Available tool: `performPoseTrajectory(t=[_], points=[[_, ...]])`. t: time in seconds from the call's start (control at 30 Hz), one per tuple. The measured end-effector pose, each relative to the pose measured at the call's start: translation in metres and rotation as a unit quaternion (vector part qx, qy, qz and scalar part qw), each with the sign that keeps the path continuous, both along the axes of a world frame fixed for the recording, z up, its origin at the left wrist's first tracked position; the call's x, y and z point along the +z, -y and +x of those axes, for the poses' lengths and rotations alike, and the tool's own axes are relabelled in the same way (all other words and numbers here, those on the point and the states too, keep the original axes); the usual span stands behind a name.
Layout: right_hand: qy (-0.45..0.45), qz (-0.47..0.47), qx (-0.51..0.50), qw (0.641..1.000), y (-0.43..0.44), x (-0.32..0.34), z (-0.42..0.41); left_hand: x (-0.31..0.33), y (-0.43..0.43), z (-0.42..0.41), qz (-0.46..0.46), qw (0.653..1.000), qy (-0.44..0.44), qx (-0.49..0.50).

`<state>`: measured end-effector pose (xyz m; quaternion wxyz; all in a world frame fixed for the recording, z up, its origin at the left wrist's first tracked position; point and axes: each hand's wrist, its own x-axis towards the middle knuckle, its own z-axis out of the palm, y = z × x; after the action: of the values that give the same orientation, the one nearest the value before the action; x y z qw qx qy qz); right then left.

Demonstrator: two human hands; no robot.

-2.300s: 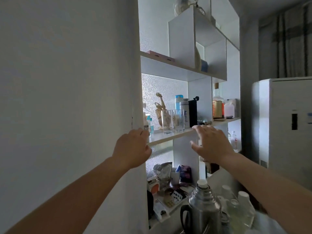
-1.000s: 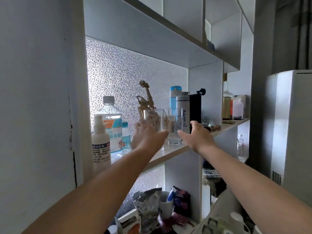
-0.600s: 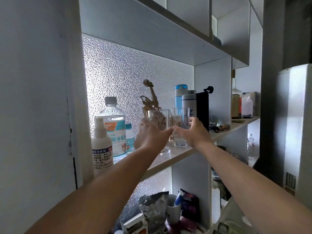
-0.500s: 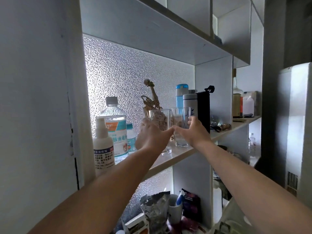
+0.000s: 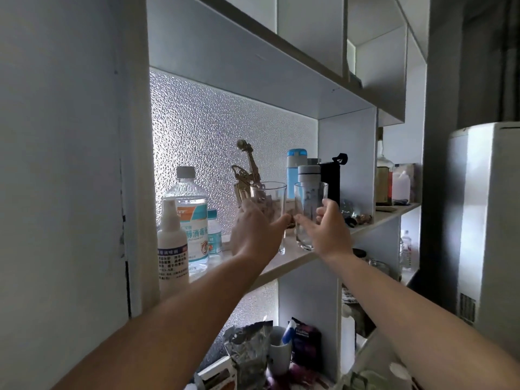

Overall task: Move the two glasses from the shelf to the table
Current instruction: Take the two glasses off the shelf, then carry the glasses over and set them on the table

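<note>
Two clear drinking glasses stand side by side on the white shelf [image 5: 298, 258]. My left hand [image 5: 254, 235] wraps around the left glass [image 5: 271, 197], whose base shows on the shelf board. My right hand [image 5: 327, 235] wraps around the right glass [image 5: 309, 201], fingers at its right side and thumb at its left. The right glass's base sits at the shelf's front edge; whether it touches the board I cannot tell. Both glasses are upright.
On the same shelf stand a white spray bottle [image 5: 172, 246], a large clear bottle [image 5: 189, 212], a brass figurine [image 5: 247, 171], a blue bottle [image 5: 292, 175], a white flask [image 5: 309, 174] and a black flask [image 5: 332, 175]. A white appliance [image 5: 486, 215] stands at right. Clutter lies below.
Both hands reached up from the shelf's edge to the glasses and closed around them. Since half a second ago the grips have tightened and the view has shifted slightly.
</note>
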<state>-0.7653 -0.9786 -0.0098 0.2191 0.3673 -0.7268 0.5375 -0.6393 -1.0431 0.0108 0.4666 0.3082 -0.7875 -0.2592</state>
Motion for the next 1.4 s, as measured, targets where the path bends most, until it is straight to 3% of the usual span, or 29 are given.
performPoseTrajectory(t=[0.2,0.47,0.97,1.4], points=[[-0.044,-0.052,-0.069,0.995,-0.052,-0.001,0.008,0.002,-0.024,0.005,-0.008,0.999,-0.034,-0.028],[-0.01,-0.059,-0.174,0.983,-0.145,-0.012,0.047,-0.008,-0.076,0.026,-0.036,0.989,-0.016,-0.146],[0.027,-0.058,-0.388,0.919,-0.322,-0.052,0.199,-0.044,-0.204,0.102,-0.003,0.924,0.032,-0.382],[0.02,-0.054,-0.504,0.862,-0.51,-0.055,0.267,-0.05,-0.382,0.128,-0.007,0.871,0.043,-0.489]])
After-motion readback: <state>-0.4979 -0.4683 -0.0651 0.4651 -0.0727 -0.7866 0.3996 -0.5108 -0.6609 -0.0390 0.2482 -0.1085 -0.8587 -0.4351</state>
